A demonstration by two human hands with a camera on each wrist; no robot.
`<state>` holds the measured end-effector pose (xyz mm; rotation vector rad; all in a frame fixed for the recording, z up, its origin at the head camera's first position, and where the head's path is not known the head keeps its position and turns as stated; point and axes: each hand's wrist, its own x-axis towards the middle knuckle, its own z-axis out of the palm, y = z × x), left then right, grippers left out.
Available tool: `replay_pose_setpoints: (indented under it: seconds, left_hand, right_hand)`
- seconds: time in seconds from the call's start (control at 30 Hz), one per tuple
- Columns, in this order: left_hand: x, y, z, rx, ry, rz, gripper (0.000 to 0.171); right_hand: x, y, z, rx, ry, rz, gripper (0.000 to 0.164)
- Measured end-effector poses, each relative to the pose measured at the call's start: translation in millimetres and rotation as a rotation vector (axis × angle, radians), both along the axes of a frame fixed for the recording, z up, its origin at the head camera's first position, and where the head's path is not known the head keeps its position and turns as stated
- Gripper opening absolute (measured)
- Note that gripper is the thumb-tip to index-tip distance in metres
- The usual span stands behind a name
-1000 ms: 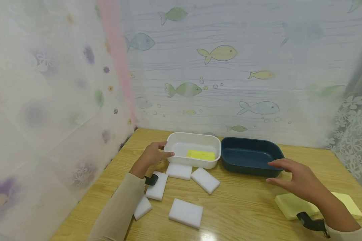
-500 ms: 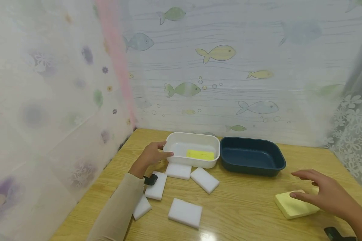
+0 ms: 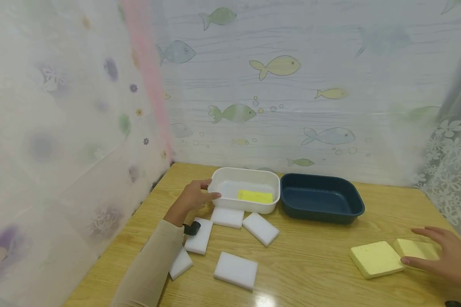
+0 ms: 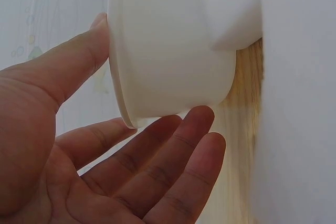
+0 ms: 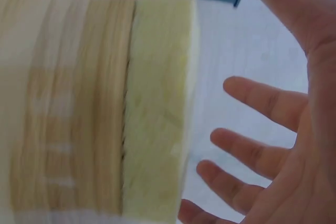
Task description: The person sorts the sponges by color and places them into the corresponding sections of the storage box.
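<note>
The left hand (image 3: pixel 195 197) holds the end of the white tub (image 3: pixel 249 207), its thumb at the rim and its fingers along the outer wall. The tub extends to the right of that hand. Inside it, well apart from the fingertips, lies a yellow piece (image 3: pixel 255 196), toward the tub's far end from the hand. Further right of the same hand, past the white tub and just beside it, stands the blue tub (image 3: pixel 319 215).

The right hand (image 3: pixel 447 256) is wide, thumb and fingers spread apart, with nothing between them gripped. Within its spread lies the right block (image 3: pixel 416 248), pale yellow and flat on the table (image 3: pixel 299 260). Left of the thumb tip is the left block (image 3: pixel 377 259), also pale yellow; whether the thumb touches either block I cannot tell. The blue tub is beyond and to the left of this hand, well apart from it.

Five white slabs (image 3: pixel 236 270) lie about the left arm: two to the right of the left hand, near the white tub, two close to the wrist and sleeve (image 3: pixel 151 268), and one apart, nearer the person than that hand and to its right.
</note>
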<state>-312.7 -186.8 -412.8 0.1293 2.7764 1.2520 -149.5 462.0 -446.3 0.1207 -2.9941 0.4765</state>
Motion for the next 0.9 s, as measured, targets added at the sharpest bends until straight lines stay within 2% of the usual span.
replay_pose_setpoints:
  seconds: [0.2, 0.33, 0.67, 0.9]
  left_hand:
    - [-0.7, -0.1, 0.1, 0.006, -0.005, 0.003, 0.084]
    - [-1.0, 0.6, -0.4, 0.002, -0.004, 0.008, 0.084]
    - [-1.6, -0.2, -1.9, 0.004, 0.001, 0.001, 0.086]
    - [-2.0, -0.3, -4.4, 0.012, 0.006, 0.001, 0.085]
  right_hand:
    - [0.4, 21.3, -11.6, 0.012, 0.055, 0.034, 0.093]
    - [-0.5, 25.5, -14.5, 0.038, -0.004, 0.013, 0.096]
    - [1.4, 12.7, -8.0, 0.056, -0.073, -0.006, 0.096]
    - [0.3, 1.0, -3.0, 0.095, -0.052, 0.018, 0.091]
